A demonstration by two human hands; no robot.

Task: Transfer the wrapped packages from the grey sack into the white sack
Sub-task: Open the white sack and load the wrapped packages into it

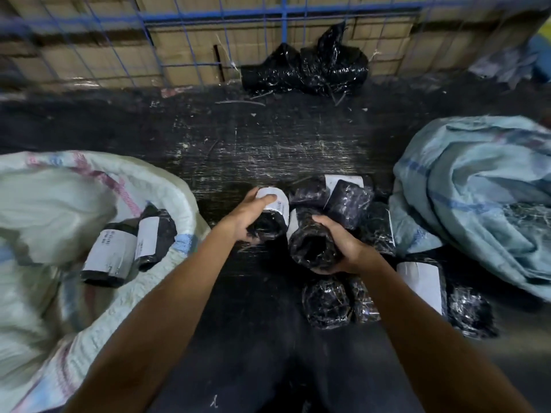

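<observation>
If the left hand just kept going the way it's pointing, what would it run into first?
The left hand, gripping a labelled package, points up the dark floor. That way looks free until the black plastic bundle by the blue wire fence, though depth is hard to judge.

Black shiny wrapped packages (343,201) with white labels are lying in a heap on the dark floor, between the two sacks. The white sack (89,293) is lying open, holding two packages. The grey sack (477,189) is lying crumpled.
</observation>
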